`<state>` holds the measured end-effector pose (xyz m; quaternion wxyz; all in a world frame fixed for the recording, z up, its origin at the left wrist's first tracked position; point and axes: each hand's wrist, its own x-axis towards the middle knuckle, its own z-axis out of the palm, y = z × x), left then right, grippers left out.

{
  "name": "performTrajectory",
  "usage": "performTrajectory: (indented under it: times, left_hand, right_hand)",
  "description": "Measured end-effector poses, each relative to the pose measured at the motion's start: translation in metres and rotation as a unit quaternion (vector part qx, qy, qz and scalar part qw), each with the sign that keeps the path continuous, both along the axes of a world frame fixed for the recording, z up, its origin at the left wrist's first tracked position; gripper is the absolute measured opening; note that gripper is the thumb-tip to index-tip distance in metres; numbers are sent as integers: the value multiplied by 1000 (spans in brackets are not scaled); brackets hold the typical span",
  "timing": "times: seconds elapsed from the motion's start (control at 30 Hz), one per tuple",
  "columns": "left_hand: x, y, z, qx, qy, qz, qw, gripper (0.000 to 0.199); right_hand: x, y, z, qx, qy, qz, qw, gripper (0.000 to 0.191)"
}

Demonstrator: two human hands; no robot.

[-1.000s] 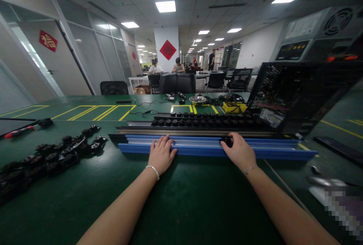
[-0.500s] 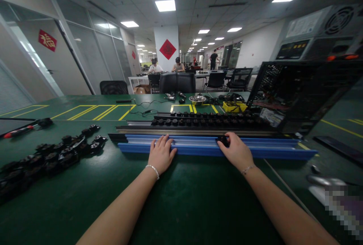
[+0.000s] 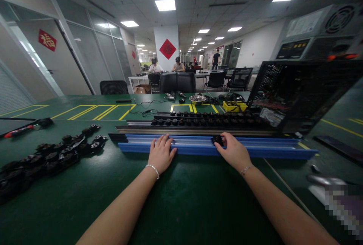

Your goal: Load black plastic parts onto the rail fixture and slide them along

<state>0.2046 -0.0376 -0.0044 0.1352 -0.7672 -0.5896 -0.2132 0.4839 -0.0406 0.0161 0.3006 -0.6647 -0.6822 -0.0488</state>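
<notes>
A long blue channel rail [image 3: 195,149] lies across the green table in front of me. My left hand [image 3: 161,153] rests over its left half, fingers spread and touching the rail, holding nothing. Farther right, my right hand [image 3: 233,150] grips a small black part [image 3: 217,140] between thumb and fingers, inside the channel. The part's underside is hidden by the rail's front wall, and its exact kind is too small to make out. Behind the rail, several similar black parts [image 3: 181,121] sit in a row along another rail.
Clusters of black parts [image 3: 53,154] lie at left, near a red-handled tool [image 3: 19,131]. An open computer case [image 3: 306,97] stands at right. Farther back are a metal bowl [image 3: 197,100], a yellow tray [image 3: 235,106] and cables. People sit and stand in the background.
My right hand has slid a little to the left along the blue rail, moving the small black part with it. My left hand has stayed in place.
</notes>
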Motion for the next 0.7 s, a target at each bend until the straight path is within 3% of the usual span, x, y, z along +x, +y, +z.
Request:
performTrajectory:
  times: [0.7]
  left_hand:
    - [0,0,0,-2,-5,0,1000,39]
  right_hand:
    - [-3,0,-2,-14,-22,129,991,35]
